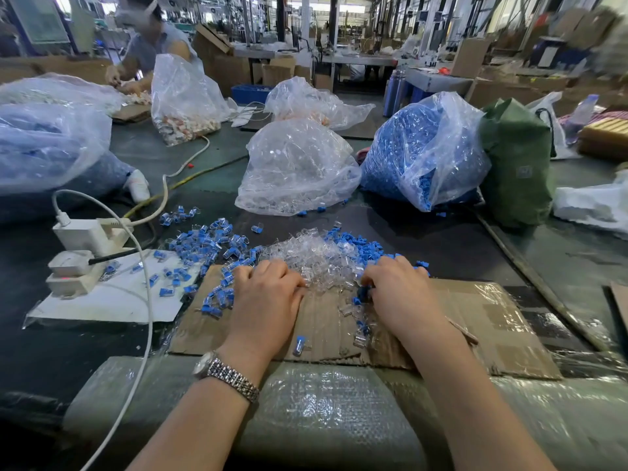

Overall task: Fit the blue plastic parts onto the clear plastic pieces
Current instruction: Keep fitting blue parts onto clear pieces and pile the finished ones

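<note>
**Q:** What are the parts, and where do they lie?

**A:** The clear plastic pieces (312, 263) form a loose heap of small transparent shells on the desk (458, 239), at the far edge of a flattened cardboard sheet (475, 321). The blue plastic parts (360, 244), small opaque caps, lie scattered just right of and behind that heap. To its left spreads a patch of fitted pieces (204, 243), each a clear shell with blue inside; one more (299, 345) lies alone on the cardboard between my wrists.

**Q:** And your hands?

**A:** My left hand (265, 300), a metal watch (226, 375) at its wrist, rests knuckles-up at the heap's near edge, fingers curled under; whether they hold anything I cannot tell. My right hand (401, 294) curls its fingers round a blue part (362, 294) at the heap's right side.

**Q:** The supply?

**A:** Two plastic bags stand behind: one of clear pieces (295, 168), one of blue parts (421, 151).
</note>
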`<state>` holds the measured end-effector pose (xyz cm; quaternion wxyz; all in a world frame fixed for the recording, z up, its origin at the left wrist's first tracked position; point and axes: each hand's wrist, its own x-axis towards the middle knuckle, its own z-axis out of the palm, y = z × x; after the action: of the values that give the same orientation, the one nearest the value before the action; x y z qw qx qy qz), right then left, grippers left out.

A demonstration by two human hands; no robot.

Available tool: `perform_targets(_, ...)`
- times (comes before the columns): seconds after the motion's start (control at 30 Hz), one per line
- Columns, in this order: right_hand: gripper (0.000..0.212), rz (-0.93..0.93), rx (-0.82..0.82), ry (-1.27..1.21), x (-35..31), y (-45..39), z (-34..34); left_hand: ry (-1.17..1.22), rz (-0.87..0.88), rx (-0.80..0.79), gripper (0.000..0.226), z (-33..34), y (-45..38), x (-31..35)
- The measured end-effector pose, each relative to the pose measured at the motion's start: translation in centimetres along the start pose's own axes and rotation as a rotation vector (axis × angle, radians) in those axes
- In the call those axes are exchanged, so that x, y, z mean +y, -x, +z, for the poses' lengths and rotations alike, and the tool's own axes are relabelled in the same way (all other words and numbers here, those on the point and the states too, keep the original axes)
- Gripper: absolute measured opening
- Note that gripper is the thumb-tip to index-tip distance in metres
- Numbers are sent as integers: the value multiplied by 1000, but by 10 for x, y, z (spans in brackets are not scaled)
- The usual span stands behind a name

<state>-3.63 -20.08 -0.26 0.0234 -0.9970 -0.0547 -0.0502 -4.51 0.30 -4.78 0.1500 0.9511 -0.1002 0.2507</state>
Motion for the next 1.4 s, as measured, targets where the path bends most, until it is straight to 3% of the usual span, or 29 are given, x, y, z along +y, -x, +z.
perform_targets(0.27,21,-35,75,56,-9,-3,8,6,33,-44,8,1,2,-2)
perform_targets(0.47,17,-5,85,71,-13,-1,9,179,20,46,13,-3,1,1)
perform_targets(0.57,13,14,157,-47,-13,3,10,300,-17,30,10,-7,0,3)
perform_targets(0.7,11,41,245,-422,-16,10,11,459,-84,25,10,-12,-3,6)
perform_targets(0.8,4,-9,320,-589,-15,13,18,666,-194,-56,11,-16,-7,9)
perform_targets(0.97,13,-13,373,-874,-11,15,23,1202,-408,-313,25,-21,-18,10)
perform_targets(1.07,15,-54,413,-988,-13,17,24,1289,-450,-420,17,-18,-23,7)
perform_targets(1.23,11,-201,497,-927,-18,19,23,1394,-429,-515,23,-10,-20,2)
perform_targets(1.4,12,-263,511,-844,-18,19,23,1558,-459,-508,24,-7,-18,3)
